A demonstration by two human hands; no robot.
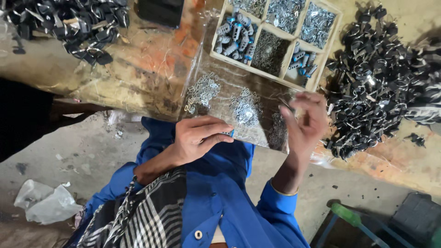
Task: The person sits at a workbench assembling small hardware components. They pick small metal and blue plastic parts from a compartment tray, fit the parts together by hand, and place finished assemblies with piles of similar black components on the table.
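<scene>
My left hand (197, 138) is closed over a small part with a blue end that peeks out by my fingertips, just above my blue shirt. My right hand (305, 121) is raised to its right with the fingers half curled, and it is blurred; whether it pinches a tiny metal piece I cannot tell. Between and beyond both hands lie small heaps of silver metal clips (245, 108) on a clear plastic sheet (220, 82). A wooden divided tray (328, 39) at the far side holds blue-and-silver cylinders, dark thin pins and shiny metal bits in separate compartments.
A large heap of black keys and rings (381, 82) covers the bench at the right. Another black heap (69, 23) lies at the far left. A dark flat object (161, 11) sits at the top. Crumpled plastic (46, 202) lies on the floor; a green-handled tool (349, 216) is low right.
</scene>
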